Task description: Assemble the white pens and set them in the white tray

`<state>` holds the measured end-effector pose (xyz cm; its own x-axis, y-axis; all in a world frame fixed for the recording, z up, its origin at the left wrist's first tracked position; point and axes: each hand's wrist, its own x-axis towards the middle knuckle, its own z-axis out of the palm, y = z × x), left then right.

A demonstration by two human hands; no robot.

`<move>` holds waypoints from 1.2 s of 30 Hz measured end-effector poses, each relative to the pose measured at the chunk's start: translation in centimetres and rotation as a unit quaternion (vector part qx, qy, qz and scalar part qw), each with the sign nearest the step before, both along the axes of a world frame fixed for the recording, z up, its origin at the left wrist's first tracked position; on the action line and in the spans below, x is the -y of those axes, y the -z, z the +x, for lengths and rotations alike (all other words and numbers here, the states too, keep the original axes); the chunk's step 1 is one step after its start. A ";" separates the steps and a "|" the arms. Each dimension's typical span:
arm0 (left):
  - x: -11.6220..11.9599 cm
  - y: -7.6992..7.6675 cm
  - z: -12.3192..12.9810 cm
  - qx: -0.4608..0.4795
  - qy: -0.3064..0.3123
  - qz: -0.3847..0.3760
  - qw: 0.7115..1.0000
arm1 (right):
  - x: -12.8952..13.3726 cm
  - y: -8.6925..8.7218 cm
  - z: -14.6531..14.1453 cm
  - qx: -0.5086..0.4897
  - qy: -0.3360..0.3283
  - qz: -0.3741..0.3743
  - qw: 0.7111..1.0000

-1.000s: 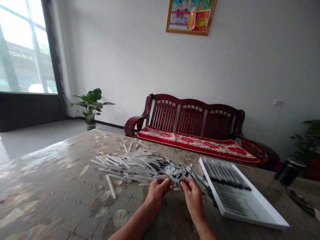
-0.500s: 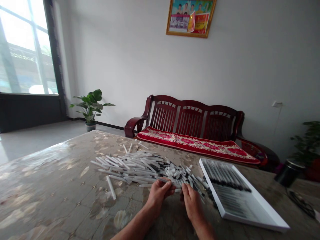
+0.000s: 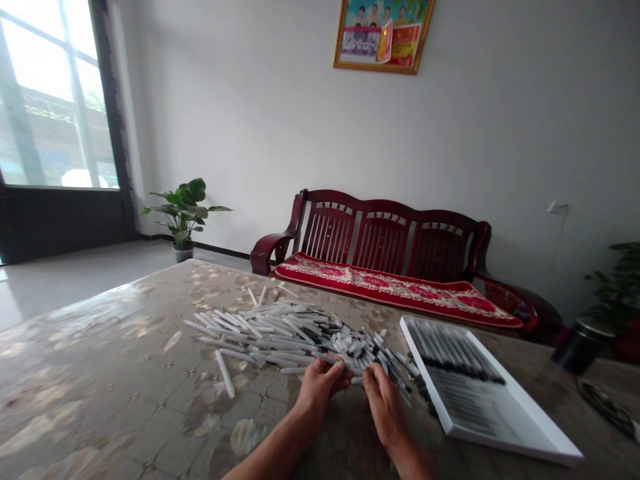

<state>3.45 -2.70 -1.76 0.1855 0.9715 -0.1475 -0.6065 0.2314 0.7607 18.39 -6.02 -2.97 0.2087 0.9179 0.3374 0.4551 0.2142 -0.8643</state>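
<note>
Pens (image 3: 280, 333) heaped loose on table (image 3: 100, 353), just beside white tray (image 3: 505, 437); left hand (image 3: 320, 393) fingers pinching pens, right hand (image 3: 385, 407) curled, grip unclear; careless knock could shove heap into tray

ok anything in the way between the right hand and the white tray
Yes: beside the right hand, loose black-tipped pens from the pile lie across the gap, up to the left rim of the white tray.

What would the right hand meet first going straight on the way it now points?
Probably the heap of white-and-black pens at the fingers of the right hand; depth is unclear, so they may already touch.
</note>
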 end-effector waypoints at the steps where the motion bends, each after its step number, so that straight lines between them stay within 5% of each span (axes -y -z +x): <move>1: 0.0 0.0 0.0 -0.001 0.002 0.001 1.000 | 0.1 0.0 0.0 0.003 -0.002 0.012 1.000; 7: 0.0 -0.1 -0.2 -0.008 0.008 0.009 1.000 | 0.2 0.0 -0.2 -0.033 -0.012 -0.040 0.999; 12: 0.1 -0.2 -0.2 -0.008 0.013 0.007 1.000 | 0.3 -0.5 -0.5 -0.019 -0.011 0.002 1.000; 17: 0.3 -0.3 -0.1 -0.013 0.019 0.018 1.000 | 0.6 -0.6 -0.9 -0.139 -0.015 -0.089 0.986; 23: 0.2 -0.3 -0.2 -0.013 0.013 0.011 1.000 | 0.6 -0.9 -0.6 -0.044 -0.024 -0.020 0.999; 29: 0.3 -0.5 -0.3 -0.016 0.015 0.021 1.000 | 0.4 -0.2 -1.3 -0.146 0.003 -0.130 0.981; 33: 0.1 -0.2 -0.4 -0.013 0.011 0.017 1.000 | 0.4 -0.4 -1.3 -0.067 -0.007 -0.064 0.996; 36: 0.0 -0.1 -0.4 -0.013 0.021 0.026 0.999 | 0.6 -0.9 -1.7 -0.121 -0.018 -0.091 0.988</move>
<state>3.02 -2.73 -1.68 0.2227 0.9694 -0.1032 -0.5764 0.2163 0.7880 16.66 -6.60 -2.05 0.2287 0.9673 0.1101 0.2246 0.0576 -0.9727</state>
